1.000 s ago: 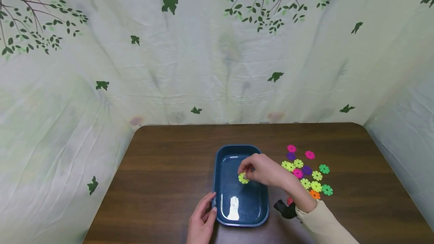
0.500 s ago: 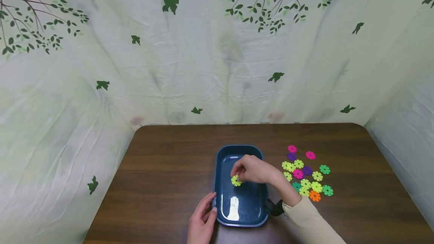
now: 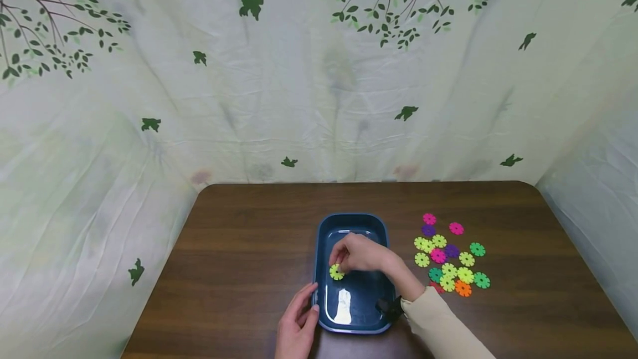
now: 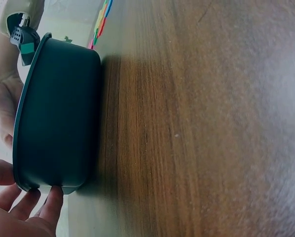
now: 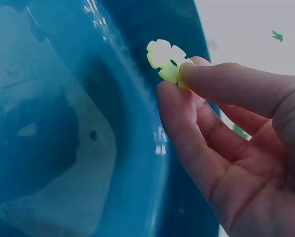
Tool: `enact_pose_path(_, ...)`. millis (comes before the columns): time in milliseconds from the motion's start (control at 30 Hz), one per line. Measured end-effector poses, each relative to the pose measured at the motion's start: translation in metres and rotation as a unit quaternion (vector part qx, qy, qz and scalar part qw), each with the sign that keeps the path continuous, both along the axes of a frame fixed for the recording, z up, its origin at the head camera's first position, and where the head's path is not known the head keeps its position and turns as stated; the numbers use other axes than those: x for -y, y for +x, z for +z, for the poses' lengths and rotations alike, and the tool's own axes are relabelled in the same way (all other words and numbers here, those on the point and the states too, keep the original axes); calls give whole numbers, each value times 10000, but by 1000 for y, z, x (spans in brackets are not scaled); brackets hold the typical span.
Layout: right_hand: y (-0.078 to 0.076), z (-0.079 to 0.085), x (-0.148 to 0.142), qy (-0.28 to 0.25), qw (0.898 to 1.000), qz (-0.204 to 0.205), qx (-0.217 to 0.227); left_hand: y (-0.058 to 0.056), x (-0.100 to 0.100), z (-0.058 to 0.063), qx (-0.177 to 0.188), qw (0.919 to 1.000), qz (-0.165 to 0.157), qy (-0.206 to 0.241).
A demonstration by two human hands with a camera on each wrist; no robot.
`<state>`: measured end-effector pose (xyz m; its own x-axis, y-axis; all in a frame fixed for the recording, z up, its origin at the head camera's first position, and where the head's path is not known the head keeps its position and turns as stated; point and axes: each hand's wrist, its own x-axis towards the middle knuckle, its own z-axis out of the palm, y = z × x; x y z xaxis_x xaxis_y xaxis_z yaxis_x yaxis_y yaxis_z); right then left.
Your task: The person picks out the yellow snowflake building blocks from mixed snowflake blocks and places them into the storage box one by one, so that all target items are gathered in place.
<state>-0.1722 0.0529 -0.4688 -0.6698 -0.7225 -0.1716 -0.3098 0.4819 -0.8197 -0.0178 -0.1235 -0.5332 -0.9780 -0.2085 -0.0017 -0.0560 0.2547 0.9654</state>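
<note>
My right hand (image 3: pixel 359 254) pinches a yellow-green flower disc (image 3: pixel 336 272) between thumb and index finger, over the left half of the blue tray (image 3: pixel 329 303); how high above the tray's floor, I cannot tell. Only part of the rim is under my fingertips, so a light grip at the edge seems best: such a thin piece could twist if I squeeze hard. I judge it wise to lower it close to the floor before letting go, so it doesn't skitter. My left hand (image 3: pixel 296 323) rests its loosely bent fingers against the tray's outer left wall, near the front; gentle pressure there should steady it, while a hard push could slide it.

The tray sits on a brown wood-grain table (image 3: pixel 239 254). Right of the tray lie loose discs (image 3: pixel 449 270) in pink, purple, yellow-green, green, orange and red, some touching. Beyond the tray's far end, pale creased cloth (image 3: pixel 274 87) rises, printed with leafy branches and dark green birds, and it flanks the table on both sides.
</note>
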Motion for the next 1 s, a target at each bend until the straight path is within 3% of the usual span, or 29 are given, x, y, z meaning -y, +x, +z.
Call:
enact_pose_path(167, -3, -8, 8, 73, 9999, 51, 125, 0, -1, 1, -12, 10000, 31, 66)
enact_pose_path(400, -6, -16, 15, 234, 9985, 113, 480, -1, -1, 3, 234, 9997, 47, -65)
enact_pose_path(767, -2, -26, 22, 204, 9933, 231, 1115, -1, -2, 4, 252, 9996, 80, -52)
enact_pose_path(1000, 0, -29, 26, 256, 9917, 228, 1239, -1, -2, 3, 202, 9997, 96, -13)
